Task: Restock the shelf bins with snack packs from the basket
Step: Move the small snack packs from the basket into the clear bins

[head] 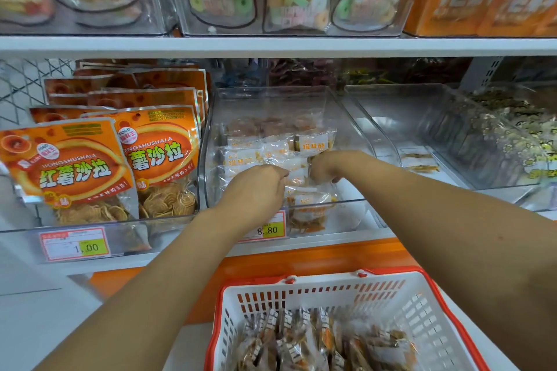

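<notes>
- The snack packs (272, 150) in the clear middle bin (346, 117) were small sealed pouches of crinkly film, and I judged them very light and soft-sided, with brittle crisps inside that a hard squeeze would crush.
- The film looked glossy and probably slippery, so the flat sealed edge or a corner seemed the safest place to pinch, with several gathered loosely rather than clamped.
- More packs of that sort lay heaped in the red-and-white basket (301, 298) below the shelf, nearest the person. One pack (310, 208) leaned against the bin's front wall.
- Both forearms stretched up and forward from either side of the basket and met low in the front of the bin, wrists close together.
- The left hand (256, 187) had its back to me, knuckles up, fingers curled down into the packs. The fingertips were hidden, so I could not tell whether it gripped one or only pressed on them.
- The right hand (328, 167) was also curled, wrist bent, just beside the left with a bit of wrapper between them. I could not tell whether it held that.
- Orange bags (69, 166) stood in the next section to the left.
</notes>
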`<state>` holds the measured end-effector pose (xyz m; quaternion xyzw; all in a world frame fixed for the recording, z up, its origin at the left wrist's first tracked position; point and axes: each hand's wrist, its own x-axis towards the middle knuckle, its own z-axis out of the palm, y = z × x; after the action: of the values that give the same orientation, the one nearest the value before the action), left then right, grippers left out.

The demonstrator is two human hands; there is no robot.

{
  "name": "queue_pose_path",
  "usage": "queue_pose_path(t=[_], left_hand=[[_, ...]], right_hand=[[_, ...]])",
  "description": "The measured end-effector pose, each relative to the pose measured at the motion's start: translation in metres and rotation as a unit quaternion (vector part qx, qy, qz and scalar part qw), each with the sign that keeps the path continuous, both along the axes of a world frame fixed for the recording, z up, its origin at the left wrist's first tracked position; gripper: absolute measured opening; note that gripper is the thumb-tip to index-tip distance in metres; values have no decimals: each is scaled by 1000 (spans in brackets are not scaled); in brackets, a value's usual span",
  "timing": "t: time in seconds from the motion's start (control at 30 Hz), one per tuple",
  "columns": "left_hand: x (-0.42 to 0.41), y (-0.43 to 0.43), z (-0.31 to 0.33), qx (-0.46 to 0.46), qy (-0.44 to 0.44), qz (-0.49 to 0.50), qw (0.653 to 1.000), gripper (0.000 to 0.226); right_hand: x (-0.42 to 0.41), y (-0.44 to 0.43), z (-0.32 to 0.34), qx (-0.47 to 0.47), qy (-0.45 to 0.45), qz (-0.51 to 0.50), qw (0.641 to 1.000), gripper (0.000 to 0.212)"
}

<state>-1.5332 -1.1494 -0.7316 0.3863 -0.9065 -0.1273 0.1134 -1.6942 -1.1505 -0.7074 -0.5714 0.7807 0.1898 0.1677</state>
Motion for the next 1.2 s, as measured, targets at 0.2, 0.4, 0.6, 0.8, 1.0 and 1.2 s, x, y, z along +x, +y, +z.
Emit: queue_pose_path(t=[0.2, 0.4, 0.6, 0.8, 1.0, 1.2], left_hand=[[0, 1, 3, 3, -5, -4, 1000, 38], [2, 6, 6, -15, 27, 1, 1000, 35], [-11, 81, 8, -154, 193, -97, 964, 29], [-22, 145, -48, -26, -18, -128, 991, 38], [-12, 167, -118, 144, -226, -156, 951, 29], [0, 158, -159, 225, -351, -154, 896, 10]], right_hand=[[-14, -15, -1, 0, -18, 18, 1000, 37], [-21, 4, 20, -98, 15, 64, 993, 12], [-14, 109, 50, -339, 12, 118, 933, 38], [-39, 199, -26, -226, -100, 26, 969, 40], [-57, 273, -114, 35, -147, -26, 988, 27], [-66, 317, -165, 251, -103, 16, 962, 76]])
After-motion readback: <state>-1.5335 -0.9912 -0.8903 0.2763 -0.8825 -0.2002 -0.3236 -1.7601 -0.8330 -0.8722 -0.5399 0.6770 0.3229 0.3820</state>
